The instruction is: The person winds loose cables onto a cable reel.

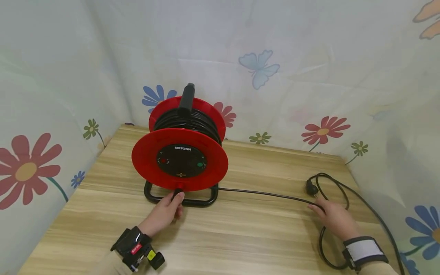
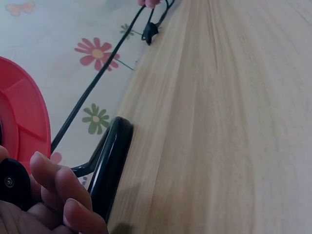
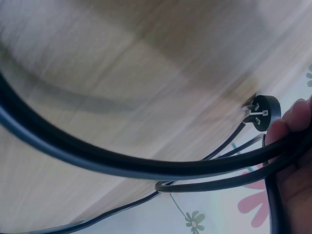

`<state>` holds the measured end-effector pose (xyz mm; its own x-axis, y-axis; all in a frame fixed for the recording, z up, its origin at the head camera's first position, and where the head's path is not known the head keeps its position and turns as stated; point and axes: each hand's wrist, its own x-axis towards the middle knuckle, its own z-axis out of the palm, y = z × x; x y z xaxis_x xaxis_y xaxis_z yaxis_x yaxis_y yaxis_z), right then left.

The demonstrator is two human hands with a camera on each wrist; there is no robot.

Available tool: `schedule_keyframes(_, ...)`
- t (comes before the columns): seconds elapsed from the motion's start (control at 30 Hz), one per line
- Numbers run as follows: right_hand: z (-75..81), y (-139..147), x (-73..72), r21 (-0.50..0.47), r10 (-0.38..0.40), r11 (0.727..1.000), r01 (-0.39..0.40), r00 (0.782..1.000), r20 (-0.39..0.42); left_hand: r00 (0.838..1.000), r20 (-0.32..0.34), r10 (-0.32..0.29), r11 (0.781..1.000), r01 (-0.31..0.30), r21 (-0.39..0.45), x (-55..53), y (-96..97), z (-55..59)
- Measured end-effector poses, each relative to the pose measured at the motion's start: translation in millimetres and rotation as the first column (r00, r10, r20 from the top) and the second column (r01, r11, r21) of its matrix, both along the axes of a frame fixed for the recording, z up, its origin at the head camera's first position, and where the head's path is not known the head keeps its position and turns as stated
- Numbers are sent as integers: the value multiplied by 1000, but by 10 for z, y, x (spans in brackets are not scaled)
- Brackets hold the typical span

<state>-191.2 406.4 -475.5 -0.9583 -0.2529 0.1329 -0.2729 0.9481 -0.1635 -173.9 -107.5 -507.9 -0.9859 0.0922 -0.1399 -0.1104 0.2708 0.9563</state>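
A red cable reel (image 1: 144, 164) wound with black cable stands on its black tubular frame (image 1: 201, 203), left of centre in the head view. My left hand (image 1: 161, 215) grips the black crank knob (image 2: 13, 181) low on the reel's front disc. From the reel's right side the loose black cable (image 1: 254, 191) runs across to my right hand (image 1: 338, 218), which holds it between thumb and fingers. In the right wrist view, loops of that cable (image 3: 146, 168) pass through the hand. Just beyond the fingers lies the black plug (image 3: 265, 113), its metal pins showing.
Both the reel and the plug are on a wood-grain table (image 1: 240, 236). Slack cable curls around the right hand and trails off the bottom right of the head view. A pale flowered curtain (image 1: 309, 76) hangs behind the table and along its sides.
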Motion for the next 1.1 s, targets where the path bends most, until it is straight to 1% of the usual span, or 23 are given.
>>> schedule_keyframes(0.13, -21, -25, 1, -10, 0, 1000, 0, 1000, -11, 1000, 21, -3, 999, 2, 47, -3, -37, -11)
schedule_keyframes(0.37, -46, -65, 4, -16, -1, 1000, 1, 1000, -25, 1000, 25, -17, 994, 14, 107, 8, -98, 18)
schedule_keyframes(0.47, -56, -88, -3, -14, 0, 1000, 0, 1000, -30, 1000, 26, -17, 993, 13, 120, 18, -125, 25)
schedule_keyframes(0.67, -87, -156, -13, -13, 1, 1000, -1, 1000, -9, 1000, 25, -7, 991, 3, 135, 31, -198, 38)
schedule_keyframes(0.83, -74, -259, -26, -14, 3, 1000, -3, 1000, -14, 999, 32, 0, 987, -5, 158, 55, -285, 99)
schedule_keyframes(0.97, -58, -353, -37, -17, 12, 1000, -12, 1000, -15, 1000, 24, 9, 984, -14, 180, 78, -359, 153)
schedule_keyframes(1.1, -57, -430, -38, -26, 19, 999, -19, 1000, -2, 999, 14, 37, 978, -40, 207, 87, -426, 181)
